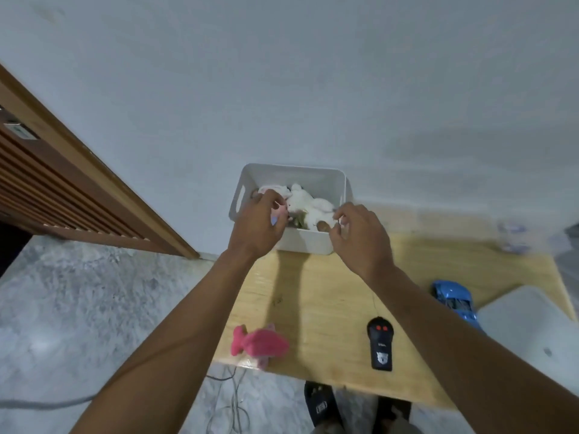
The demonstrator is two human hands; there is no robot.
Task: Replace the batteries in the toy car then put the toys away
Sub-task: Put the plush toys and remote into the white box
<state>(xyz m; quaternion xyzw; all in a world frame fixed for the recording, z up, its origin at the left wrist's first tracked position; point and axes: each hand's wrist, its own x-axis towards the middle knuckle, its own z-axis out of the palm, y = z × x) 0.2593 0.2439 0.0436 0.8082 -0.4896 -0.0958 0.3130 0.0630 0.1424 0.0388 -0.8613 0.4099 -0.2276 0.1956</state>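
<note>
remote (379,346) and pink fish (263,343) lie nearest; left grip (258,223) pinches a pink toy (279,212) over the bin (304,242); right grip (363,236) unclear.

Both hands reach over a white bin (316,178) at the table's (329,292) far edge. The left hand (258,225) holds a small pink toy (279,211) above the white plush (308,203) inside. The right hand (360,234) curls at the bin's right rim; whether it holds anything is unclear. Nearer lie a plush fish (260,343), a remote (379,347) and a blue car (454,300).
</note>
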